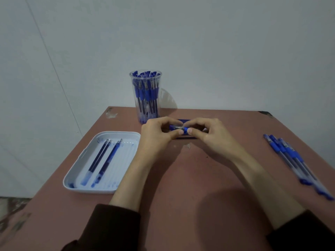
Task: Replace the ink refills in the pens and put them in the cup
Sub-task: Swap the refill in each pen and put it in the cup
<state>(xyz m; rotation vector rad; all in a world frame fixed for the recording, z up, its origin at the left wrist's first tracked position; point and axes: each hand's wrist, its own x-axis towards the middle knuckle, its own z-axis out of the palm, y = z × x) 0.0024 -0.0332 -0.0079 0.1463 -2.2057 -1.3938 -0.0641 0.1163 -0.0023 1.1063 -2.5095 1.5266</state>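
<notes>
Table (181, 178): reddish-brown, worn at its far corners; everything below sits on it.
Tray (90, 191): white, shallow, ink-stained, close to the table's left edge, nearer you than the cup.
Refills (108, 161): three lie in the tray side by side, tips toward the far edge, two close together and one just to their right.
Cup (146, 95): clear plastic, upright at the far edge, left of its middle, packed with blue-capped pens.
Left hand (155, 138): your thumb and curled fingers pinch the left end of the pen, raised above the table's middle.
Pen (178, 128): held level between both your hands, just in front of the cup; only a short clear-and-blue stretch shows between your fingers.
Right hand (213, 138): your thumb and curled fingers pinch the pen's right, blue part, thumbnail nearly meeting the left one.
Blue object (183, 121): dark, flat, lying under and behind your hands (mostly covered, so you can't tell what it is).
Loose pens (293, 158): a bunch lying together along the right edge, well apart from your hands.
Sleeves (117, 227): dark, at both wrists near the front edge.
</notes>
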